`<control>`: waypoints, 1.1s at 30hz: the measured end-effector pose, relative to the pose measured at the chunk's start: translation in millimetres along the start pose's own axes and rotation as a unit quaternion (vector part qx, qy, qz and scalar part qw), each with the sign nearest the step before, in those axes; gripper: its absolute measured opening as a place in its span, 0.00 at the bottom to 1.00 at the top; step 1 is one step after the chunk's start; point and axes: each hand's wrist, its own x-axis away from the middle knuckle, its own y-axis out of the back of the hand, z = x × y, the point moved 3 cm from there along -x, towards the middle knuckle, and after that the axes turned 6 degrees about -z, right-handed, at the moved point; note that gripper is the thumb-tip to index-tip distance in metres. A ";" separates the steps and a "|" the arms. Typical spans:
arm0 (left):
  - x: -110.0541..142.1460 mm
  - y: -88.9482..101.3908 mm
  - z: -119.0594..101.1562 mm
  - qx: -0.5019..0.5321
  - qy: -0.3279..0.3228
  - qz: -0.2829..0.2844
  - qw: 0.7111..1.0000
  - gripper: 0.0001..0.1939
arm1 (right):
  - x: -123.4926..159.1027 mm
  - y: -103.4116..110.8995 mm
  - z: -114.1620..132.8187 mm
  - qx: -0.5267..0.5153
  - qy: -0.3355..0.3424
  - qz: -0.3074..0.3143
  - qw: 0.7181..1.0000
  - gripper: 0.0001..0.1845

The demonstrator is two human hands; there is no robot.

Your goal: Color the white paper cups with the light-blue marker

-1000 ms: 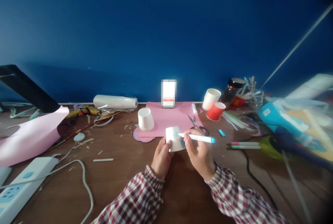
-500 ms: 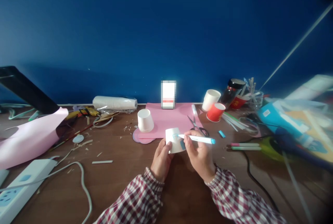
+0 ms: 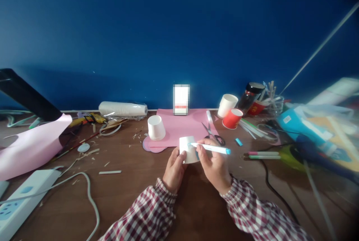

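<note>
My left hand (image 3: 174, 169) is closed around the lower left side of a white paper cup (image 3: 187, 147), thumb on its front. A light blue marker (image 3: 214, 148) lies pinched in the fingers of my right hand (image 3: 214, 166), its tip against the cup's wall, where faint blue marks show. Behind the cup a sheet of pink paper (image 3: 182, 125) is spread on the table. Another white paper cup (image 3: 156, 128) stands upside down by its left edge. Scissors (image 3: 214, 136) lie open on the sheet's right side, and a small blue marker cap (image 3: 238, 142) rests farther right.
At the back right stand a red paper cup (image 3: 232, 119), a white cup (image 3: 227, 105) and a dark-lidded jar (image 3: 251, 93). Pink and green markers (image 3: 263, 155) lie right. Leftward are a power strip (image 3: 30, 192), its cord, a pink sheet (image 3: 33, 147) and wrapped cups (image 3: 122, 109).
The marker tip has shifted slightly on the cup's wall, and the cup has turned a little in my left hand. The whole view has moved by a few pixels.
</note>
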 end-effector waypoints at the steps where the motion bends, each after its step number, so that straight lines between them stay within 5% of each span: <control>1: -0.3 0.2 0.5 0.002 -0.001 0.001 1.000 0.18 | -0.1 0.2 -0.1 0.001 0.001 -0.001 1.000 0.04; 33: -0.5 0.0 -1.4 0.000 -0.005 -0.013 1.000 0.17 | 3.4 0.1 3.0 -0.009 -0.008 0.021 1.000 0.05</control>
